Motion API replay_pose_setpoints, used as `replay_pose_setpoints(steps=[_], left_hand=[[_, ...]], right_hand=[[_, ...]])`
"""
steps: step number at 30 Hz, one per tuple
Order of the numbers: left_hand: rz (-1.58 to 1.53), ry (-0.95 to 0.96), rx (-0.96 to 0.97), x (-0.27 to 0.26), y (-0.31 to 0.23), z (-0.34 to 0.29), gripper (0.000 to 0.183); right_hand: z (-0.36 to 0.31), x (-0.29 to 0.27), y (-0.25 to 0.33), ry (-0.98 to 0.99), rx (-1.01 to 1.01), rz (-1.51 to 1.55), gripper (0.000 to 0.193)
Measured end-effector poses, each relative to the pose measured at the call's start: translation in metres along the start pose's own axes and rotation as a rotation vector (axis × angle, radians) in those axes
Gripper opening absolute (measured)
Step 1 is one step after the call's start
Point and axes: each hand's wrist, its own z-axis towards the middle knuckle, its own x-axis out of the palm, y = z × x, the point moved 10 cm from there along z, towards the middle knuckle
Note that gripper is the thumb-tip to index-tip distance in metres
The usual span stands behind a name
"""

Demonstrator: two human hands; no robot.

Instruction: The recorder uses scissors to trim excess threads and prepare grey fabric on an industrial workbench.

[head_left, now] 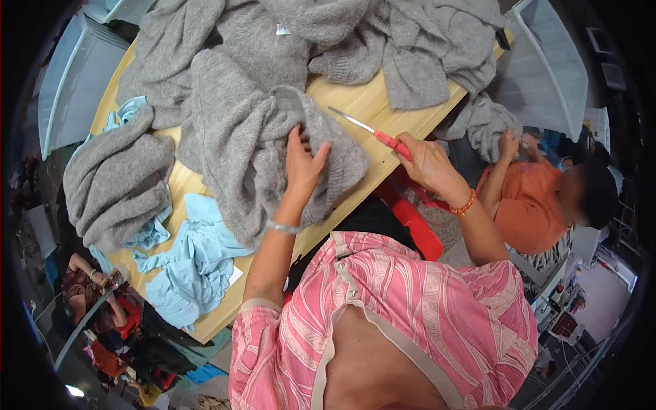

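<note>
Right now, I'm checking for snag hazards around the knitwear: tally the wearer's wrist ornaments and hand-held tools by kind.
Red-handled tool: 1
Orange beaded bracelet: 1
Silvery bangle: 1
Total: 3

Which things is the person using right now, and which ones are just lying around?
Seem to be in use:
left hand, at the grey knitted garment
right hand, holding a red-handled tool
wooden table, underneath

Seem to be just lying there:
light-blue cloth
grey bundle, at left
grey pile, far side
</note>
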Motion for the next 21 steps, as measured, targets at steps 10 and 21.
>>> replay_pose_setpoints(steps=[10, 21], left_hand=[[-0.174, 0.141, 0.004, 0.017, 0.075, 0.032, 0.022], [0.531, -0.125, 0.405, -0.009, -0.077, 0.019, 0.043]], right_hand=[[-0.032, 0.016, 0.018, 0.280, -0.041, -0.057, 0.025], [-0.008, 0.014, -0.012, 0.158, -0.014, 0.088, 0.025]])
